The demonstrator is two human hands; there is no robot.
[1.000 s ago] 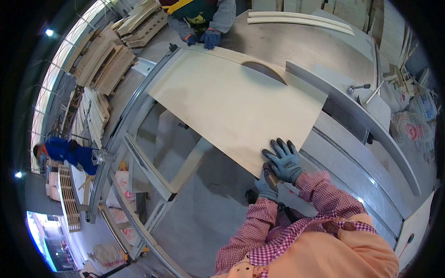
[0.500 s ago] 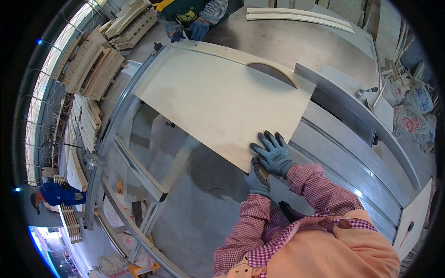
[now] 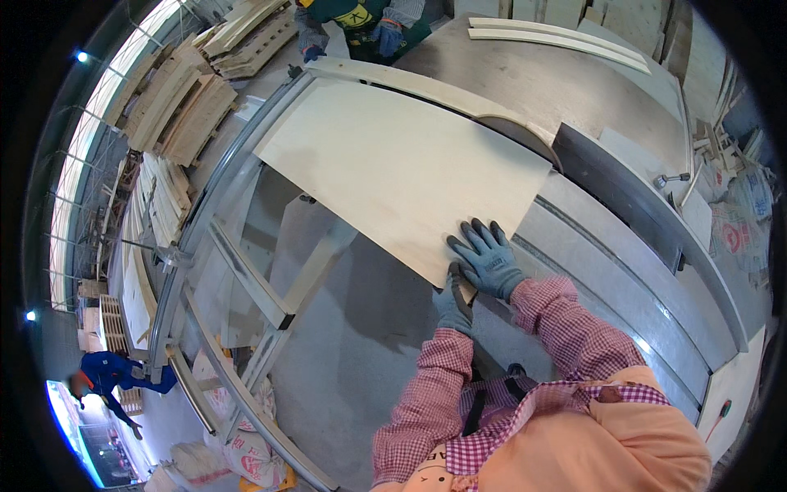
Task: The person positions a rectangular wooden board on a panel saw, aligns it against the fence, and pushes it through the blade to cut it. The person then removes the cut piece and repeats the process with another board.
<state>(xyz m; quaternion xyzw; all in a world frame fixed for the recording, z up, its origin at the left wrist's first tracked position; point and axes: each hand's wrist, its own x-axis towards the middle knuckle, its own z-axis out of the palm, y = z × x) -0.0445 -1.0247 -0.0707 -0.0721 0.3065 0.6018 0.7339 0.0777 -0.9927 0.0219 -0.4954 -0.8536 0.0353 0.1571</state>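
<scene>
A wide pale wooden board (image 3: 393, 164) lies across the saw table. My right hand (image 3: 492, 264), in a blue-grey glove with dark fingertips, rests flat on its near right corner with the fingers spread. My left hand (image 3: 453, 305), gloved alike, grips the near edge beside it; some fingers are hidden. Along the far edge runs a narrow wooden strip (image 3: 393, 80), with a dark gap between it and the board. A half-round grey disc like a saw blade (image 3: 518, 129) stands by the strip's right end.
A long metal fence (image 3: 648, 193) stands right of the board. Across the table a co-worker's gloved hand (image 3: 388, 37) hangs near the strip's left end. Two pale strips (image 3: 557, 37) lie on the far tabletop. Stacked pallets (image 3: 193, 115) and a person in blue (image 3: 111, 373) are at left.
The dark gap between strip and board now runs further along, and the board has come away from the disc. The co-worker's hand has shifted right. My hands keep their hold; the view has shifted.
</scene>
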